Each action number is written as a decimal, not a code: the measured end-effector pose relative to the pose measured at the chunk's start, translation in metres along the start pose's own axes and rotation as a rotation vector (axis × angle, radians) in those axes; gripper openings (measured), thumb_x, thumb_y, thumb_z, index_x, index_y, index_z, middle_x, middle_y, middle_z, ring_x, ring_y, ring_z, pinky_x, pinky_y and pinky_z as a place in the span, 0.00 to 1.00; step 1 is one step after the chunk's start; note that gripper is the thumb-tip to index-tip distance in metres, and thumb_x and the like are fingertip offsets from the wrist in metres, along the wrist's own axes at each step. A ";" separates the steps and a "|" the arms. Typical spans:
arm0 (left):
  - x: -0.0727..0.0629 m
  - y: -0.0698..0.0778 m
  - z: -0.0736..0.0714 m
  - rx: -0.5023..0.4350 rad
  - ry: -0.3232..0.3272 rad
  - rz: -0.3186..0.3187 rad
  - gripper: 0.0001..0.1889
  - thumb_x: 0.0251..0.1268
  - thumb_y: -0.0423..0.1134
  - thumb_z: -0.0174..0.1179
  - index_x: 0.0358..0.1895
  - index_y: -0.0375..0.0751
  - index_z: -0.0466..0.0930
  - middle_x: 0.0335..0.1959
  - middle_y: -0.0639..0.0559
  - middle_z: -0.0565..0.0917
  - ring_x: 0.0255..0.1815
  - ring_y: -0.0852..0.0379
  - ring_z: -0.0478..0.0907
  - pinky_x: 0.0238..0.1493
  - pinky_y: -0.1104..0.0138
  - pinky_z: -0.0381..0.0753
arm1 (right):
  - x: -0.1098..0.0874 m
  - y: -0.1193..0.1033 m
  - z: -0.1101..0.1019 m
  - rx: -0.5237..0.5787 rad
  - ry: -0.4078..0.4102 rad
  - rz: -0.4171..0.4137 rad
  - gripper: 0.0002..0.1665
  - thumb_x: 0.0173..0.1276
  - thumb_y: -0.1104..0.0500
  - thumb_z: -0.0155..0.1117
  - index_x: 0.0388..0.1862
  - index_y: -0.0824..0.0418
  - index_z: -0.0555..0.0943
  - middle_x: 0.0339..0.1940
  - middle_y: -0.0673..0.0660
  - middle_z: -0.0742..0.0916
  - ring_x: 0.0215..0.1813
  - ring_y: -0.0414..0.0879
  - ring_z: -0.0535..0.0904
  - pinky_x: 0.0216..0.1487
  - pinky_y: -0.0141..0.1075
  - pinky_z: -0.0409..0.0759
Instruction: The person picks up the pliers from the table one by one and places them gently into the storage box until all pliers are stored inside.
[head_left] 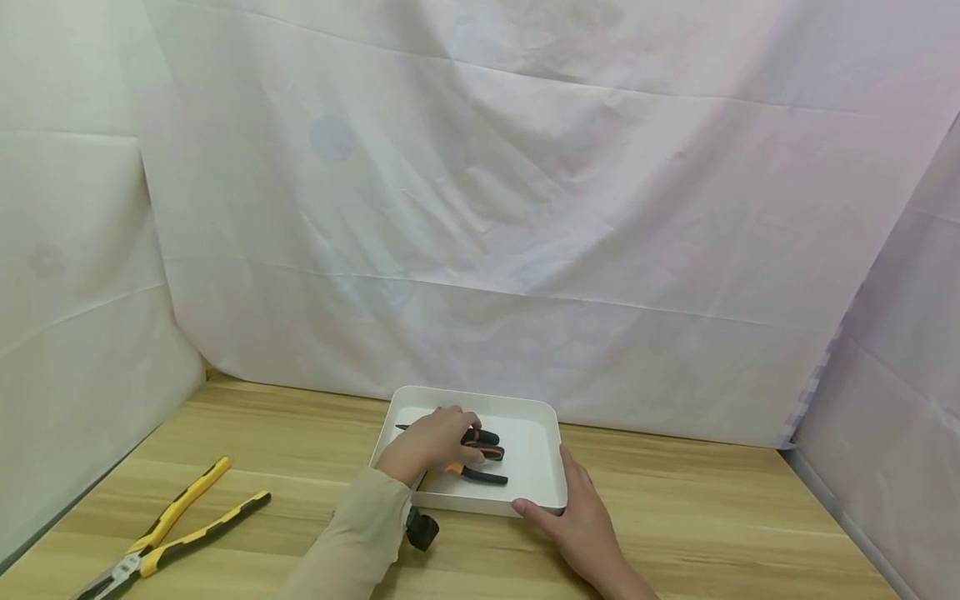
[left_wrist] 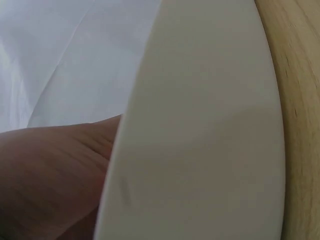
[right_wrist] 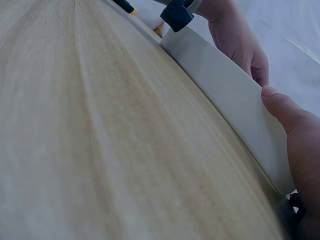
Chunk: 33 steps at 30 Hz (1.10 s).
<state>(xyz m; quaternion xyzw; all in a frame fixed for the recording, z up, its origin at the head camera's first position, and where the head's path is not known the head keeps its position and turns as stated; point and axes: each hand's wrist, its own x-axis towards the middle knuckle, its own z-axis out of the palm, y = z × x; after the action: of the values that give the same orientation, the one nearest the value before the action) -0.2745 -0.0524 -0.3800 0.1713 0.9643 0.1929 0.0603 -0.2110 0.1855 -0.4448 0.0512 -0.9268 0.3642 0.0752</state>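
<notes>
A shallow white tray [head_left: 534,421] sits on the wooden table near the back curtain. My left hand [head_left: 438,437] reaches into it, fingers and thumb around pliers with black-and-orange handles [head_left: 487,437]; a dark pointed tip shows to the left of the hand. Just in front lies another tool with a black-and-orange handle [head_left: 486,477], its other end hidden by the hand. My right hand [head_left: 581,517] grips the tray's front right corner, thumb on the front rim. In the left wrist view the tray wall [left_wrist: 200,125] covers most of the left hand [left_wrist: 55,175].
Large long-nose pliers with yellow-and-black handles [head_left: 180,512] lie spread on the table [head_left: 315,450] at the left. A small black device [head_left: 422,529] is on the left wrist. White curtains [head_left: 487,208] enclose the back and both sides.
</notes>
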 end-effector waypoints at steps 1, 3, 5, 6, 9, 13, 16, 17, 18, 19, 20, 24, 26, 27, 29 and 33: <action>0.000 -0.001 0.001 -0.006 0.001 -0.003 0.24 0.62 0.52 0.71 0.58 0.45 0.81 0.46 0.51 0.81 0.45 0.54 0.76 0.51 0.56 0.78 | 0.000 0.000 0.000 0.000 -0.002 0.001 0.69 0.54 0.26 0.71 0.83 0.61 0.53 0.77 0.65 0.69 0.76 0.62 0.68 0.72 0.59 0.69; 0.001 -0.003 0.002 -0.013 0.004 -0.008 0.25 0.62 0.53 0.71 0.59 0.46 0.81 0.48 0.52 0.81 0.45 0.55 0.76 0.51 0.56 0.78 | 0.000 0.000 0.000 -0.003 -0.007 0.006 0.70 0.54 0.26 0.71 0.83 0.61 0.52 0.78 0.65 0.69 0.76 0.63 0.68 0.72 0.60 0.69; 0.001 -0.004 0.003 -0.020 0.006 -0.012 0.25 0.62 0.53 0.70 0.59 0.47 0.81 0.49 0.51 0.81 0.46 0.55 0.76 0.52 0.56 0.78 | 0.001 0.000 0.000 -0.005 -0.012 0.011 0.70 0.54 0.25 0.70 0.83 0.61 0.52 0.78 0.65 0.68 0.77 0.63 0.67 0.72 0.60 0.69; 0.001 -0.003 0.003 -0.023 0.008 -0.012 0.25 0.63 0.53 0.70 0.59 0.47 0.81 0.50 0.51 0.81 0.47 0.55 0.76 0.53 0.56 0.78 | 0.001 0.000 0.000 -0.004 -0.013 0.013 0.70 0.54 0.25 0.70 0.83 0.61 0.52 0.78 0.65 0.68 0.77 0.63 0.67 0.72 0.60 0.68; 0.000 -0.002 0.000 -0.040 0.012 -0.013 0.24 0.65 0.52 0.68 0.60 0.45 0.81 0.53 0.49 0.82 0.50 0.53 0.78 0.56 0.55 0.78 | 0.001 0.000 0.000 -0.006 -0.012 0.015 0.70 0.54 0.25 0.70 0.83 0.61 0.52 0.78 0.65 0.68 0.77 0.63 0.67 0.72 0.61 0.68; -0.003 0.000 -0.004 -0.051 0.013 -0.013 0.23 0.67 0.50 0.66 0.60 0.43 0.80 0.54 0.47 0.81 0.51 0.52 0.78 0.56 0.54 0.79 | 0.001 -0.001 0.000 0.000 -0.007 0.009 0.70 0.54 0.25 0.71 0.83 0.61 0.52 0.78 0.65 0.68 0.77 0.63 0.67 0.73 0.60 0.68; -0.004 0.001 -0.005 -0.047 0.009 -0.010 0.23 0.68 0.50 0.66 0.60 0.42 0.80 0.54 0.47 0.81 0.50 0.53 0.78 0.55 0.54 0.78 | 0.001 -0.001 0.000 0.008 -0.005 0.004 0.70 0.55 0.26 0.71 0.83 0.62 0.52 0.78 0.65 0.68 0.77 0.63 0.67 0.73 0.60 0.68; -0.005 0.002 -0.006 -0.046 0.009 -0.008 0.23 0.68 0.50 0.65 0.61 0.42 0.80 0.55 0.47 0.81 0.51 0.52 0.78 0.56 0.54 0.78 | 0.001 -0.001 0.000 0.009 -0.005 0.002 0.70 0.55 0.27 0.71 0.83 0.62 0.52 0.78 0.65 0.68 0.77 0.63 0.67 0.73 0.60 0.68; -0.005 0.003 -0.007 -0.046 0.008 -0.008 0.23 0.69 0.50 0.65 0.61 0.42 0.80 0.55 0.46 0.81 0.52 0.52 0.78 0.57 0.54 0.78 | 0.001 -0.002 0.000 0.009 -0.005 0.001 0.70 0.55 0.27 0.71 0.83 0.63 0.52 0.78 0.65 0.68 0.77 0.63 0.67 0.73 0.60 0.68; -0.006 0.004 -0.008 -0.047 0.008 -0.008 0.24 0.69 0.51 0.65 0.61 0.42 0.79 0.56 0.46 0.81 0.53 0.51 0.79 0.58 0.54 0.78 | 0.001 -0.002 0.000 0.009 -0.005 0.002 0.70 0.55 0.27 0.72 0.83 0.63 0.52 0.78 0.65 0.68 0.76 0.62 0.67 0.73 0.60 0.68; -0.008 0.006 -0.010 -0.048 0.010 -0.006 0.24 0.69 0.51 0.65 0.62 0.42 0.79 0.57 0.46 0.81 0.55 0.51 0.79 0.59 0.54 0.78 | 0.001 -0.002 -0.001 0.009 -0.006 0.002 0.70 0.55 0.27 0.72 0.82 0.63 0.52 0.78 0.65 0.68 0.76 0.62 0.67 0.73 0.60 0.68; -0.013 0.016 -0.017 -0.045 0.016 -0.001 0.25 0.69 0.52 0.64 0.63 0.43 0.78 0.58 0.47 0.81 0.58 0.50 0.79 0.61 0.53 0.78 | 0.000 -0.001 -0.001 0.005 -0.007 0.006 0.70 0.55 0.27 0.72 0.82 0.63 0.52 0.78 0.65 0.68 0.76 0.62 0.68 0.73 0.59 0.69; -0.016 0.021 -0.021 -0.040 0.013 0.011 0.26 0.69 0.53 0.64 0.64 0.43 0.78 0.59 0.47 0.81 0.59 0.51 0.79 0.62 0.53 0.78 | -0.001 -0.001 -0.002 0.002 -0.009 0.007 0.70 0.55 0.27 0.71 0.83 0.63 0.52 0.78 0.65 0.68 0.76 0.62 0.68 0.72 0.59 0.69; -0.018 0.025 -0.023 -0.041 0.009 0.018 0.26 0.69 0.53 0.64 0.64 0.43 0.78 0.59 0.47 0.81 0.58 0.51 0.79 0.62 0.54 0.78 | -0.001 -0.001 -0.002 -0.001 -0.008 0.008 0.70 0.55 0.27 0.71 0.83 0.63 0.52 0.78 0.65 0.68 0.76 0.62 0.68 0.72 0.59 0.69; -0.021 0.031 -0.026 -0.037 0.003 0.037 0.26 0.69 0.53 0.64 0.65 0.43 0.78 0.59 0.47 0.80 0.58 0.52 0.79 0.62 0.54 0.78 | -0.001 -0.001 -0.002 -0.002 -0.008 0.006 0.69 0.55 0.27 0.71 0.83 0.62 0.52 0.78 0.64 0.68 0.76 0.62 0.68 0.72 0.59 0.69; -0.029 0.042 -0.035 -0.033 0.008 0.080 0.26 0.70 0.52 0.63 0.65 0.42 0.77 0.60 0.46 0.80 0.56 0.54 0.79 0.62 0.56 0.78 | -0.001 0.000 -0.002 0.003 -0.002 -0.001 0.69 0.55 0.27 0.71 0.83 0.62 0.53 0.78 0.64 0.69 0.75 0.61 0.69 0.71 0.58 0.70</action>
<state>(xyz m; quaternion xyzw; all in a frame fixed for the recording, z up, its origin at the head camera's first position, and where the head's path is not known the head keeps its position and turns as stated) -0.2412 -0.0386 -0.3304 0.2078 0.9536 0.2115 0.0517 -0.2102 0.1866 -0.4436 0.0524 -0.9263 0.3657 0.0743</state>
